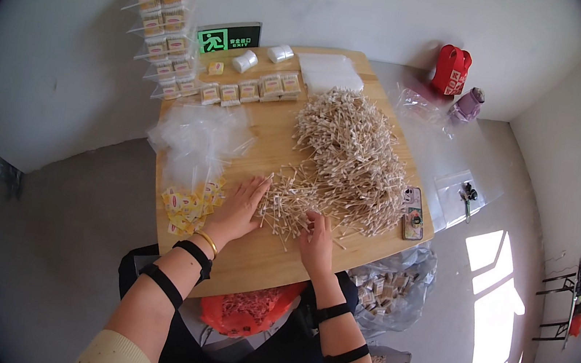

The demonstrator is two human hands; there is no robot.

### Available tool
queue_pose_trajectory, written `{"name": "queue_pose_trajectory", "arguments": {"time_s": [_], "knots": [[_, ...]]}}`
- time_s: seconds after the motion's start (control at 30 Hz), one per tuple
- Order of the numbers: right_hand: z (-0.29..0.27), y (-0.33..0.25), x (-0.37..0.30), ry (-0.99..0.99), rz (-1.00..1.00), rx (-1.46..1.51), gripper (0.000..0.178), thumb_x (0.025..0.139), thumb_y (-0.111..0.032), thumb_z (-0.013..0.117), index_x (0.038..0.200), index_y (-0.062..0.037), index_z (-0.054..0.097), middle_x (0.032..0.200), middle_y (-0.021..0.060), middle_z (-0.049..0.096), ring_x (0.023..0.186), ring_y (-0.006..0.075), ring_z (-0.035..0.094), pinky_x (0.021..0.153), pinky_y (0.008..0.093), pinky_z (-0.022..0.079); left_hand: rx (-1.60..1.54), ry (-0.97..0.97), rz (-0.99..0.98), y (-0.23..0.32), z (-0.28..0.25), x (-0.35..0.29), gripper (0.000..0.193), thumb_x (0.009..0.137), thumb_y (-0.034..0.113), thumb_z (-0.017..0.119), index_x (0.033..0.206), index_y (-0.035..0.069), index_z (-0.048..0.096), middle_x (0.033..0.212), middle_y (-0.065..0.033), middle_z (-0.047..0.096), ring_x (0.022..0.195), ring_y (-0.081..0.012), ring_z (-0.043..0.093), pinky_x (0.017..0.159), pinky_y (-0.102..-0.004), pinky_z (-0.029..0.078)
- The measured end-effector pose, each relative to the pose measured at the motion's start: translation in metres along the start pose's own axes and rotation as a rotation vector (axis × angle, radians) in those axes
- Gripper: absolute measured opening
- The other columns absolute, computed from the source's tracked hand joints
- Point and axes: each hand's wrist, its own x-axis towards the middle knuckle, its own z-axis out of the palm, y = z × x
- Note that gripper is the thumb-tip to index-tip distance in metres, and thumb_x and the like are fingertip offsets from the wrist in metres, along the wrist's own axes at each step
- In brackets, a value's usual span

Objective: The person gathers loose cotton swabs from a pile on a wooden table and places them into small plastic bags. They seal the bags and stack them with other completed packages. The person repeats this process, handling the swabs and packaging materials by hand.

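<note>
A big heap of cotton swabs [353, 153] lies on the right half of a wooden table [266, 142], and a smaller loose batch of swabs [286, 203] spreads from its near-left side. Against the left edge of that batch rests my left hand [246, 205], its fingers stretched out and holding nothing. My right hand [316, 241] is at the batch's near-right side, with fingers curled in on a few cotton swabs; its fingertips are partly hidden. Left of my left hand lie small yellow-and-white printed cards [188, 206], beyond them a spread of clear plastic bags [200, 140].
Packed swab packets [249, 90] line the table's far side, beside a tall bagged stack [166, 37]. White rolls [245, 62] and flat clear sheets [330, 71] stand behind. A phone [413, 214] lies near the right edge. Below the table are a red bag [251, 311] and a clear bag of packets [390, 290].
</note>
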Motion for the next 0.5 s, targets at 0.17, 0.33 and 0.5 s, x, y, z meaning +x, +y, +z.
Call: {"name": "queue_pose_trajectory", "arguments": {"time_s": [0.17, 0.33, 0.5], "knots": [[-0.005, -0.021, -0.008, 0.024, -0.073, -0.092, 0.056, 0.081, -0.011, 0.077, 0.132, -0.0072, 0.056, 0.121, 0.0172, 0.055, 0.111, 0.0373, 0.057, 0.096, 0.0449, 0.048, -0.003, 0.006, 0.106, -0.002, -0.002, -0.017, 0.074, 0.083, 0.014, 0.080, 0.150, 0.013, 0.048, 0.156, -0.0147, 0.045, 0.145, -0.0379, 0.043, 0.120, -0.0468, 0.040], [0.005, -0.046, -0.011, 0.036, -0.200, -0.400, 0.061, 0.075, -0.014, 0.082, 0.132, -0.0131, 0.059, 0.127, 0.0135, 0.053, 0.117, 0.0367, 0.055, 0.098, 0.0464, 0.047, -0.146, 0.175, 0.067, -0.009, 0.019, -0.033, 0.050, 0.082, 0.001, 0.075, 0.130, 0.011, 0.065, 0.140, -0.0060, 0.063, 0.126, -0.0291, 0.062, 0.102, -0.0402, 0.055], [0.003, -0.015, 0.011, 0.041, -0.178, -0.288, 0.045, 0.076, -0.010, 0.080, 0.118, -0.0156, 0.066, 0.118, 0.0106, 0.058, 0.109, 0.0354, 0.060, 0.093, 0.0462, 0.050, -0.155, 0.260, 0.071, -0.021, 0.022, -0.040, 0.043, 0.080, -0.002, 0.074, 0.121, 0.009, 0.068, 0.127, -0.0069, 0.070, 0.115, -0.0273, 0.068, 0.096, -0.0400, 0.058]]}}
